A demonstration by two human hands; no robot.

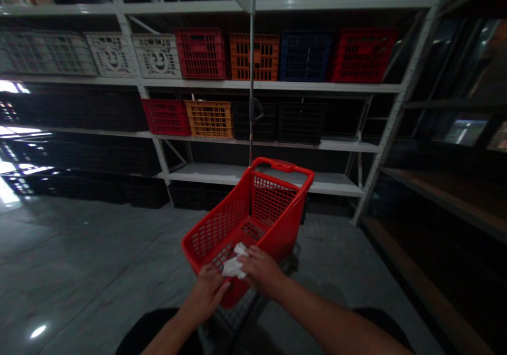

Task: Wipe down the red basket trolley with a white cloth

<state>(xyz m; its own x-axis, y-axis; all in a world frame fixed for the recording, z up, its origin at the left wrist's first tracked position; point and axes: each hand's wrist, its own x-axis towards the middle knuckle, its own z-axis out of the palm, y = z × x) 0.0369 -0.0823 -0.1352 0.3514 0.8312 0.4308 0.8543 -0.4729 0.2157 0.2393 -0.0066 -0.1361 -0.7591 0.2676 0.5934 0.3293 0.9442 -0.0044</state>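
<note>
A red plastic shopping cart (277, 233) with lattice sides stands in front of me, its handle at the far end. My left hand (208, 289) grips the near rim of the cart, its fingers bent over the edge. Just to the right, my right hand (261, 270) holds a crumpled white cloth (234, 266) against the same near rim. The cloth hangs partly over the inside of the basket. The fingertips of the right hand are partly covered by the cloth.
Behind the cart stands a white metal shelving rack (269, 85) with red, orange, blue, black and white plastic crates. A thin upright pole (251, 54) rises beside the cart's handle. Dark shelves (447, 191) run along the right. The floor (99, 254) is smooth grey.
</note>
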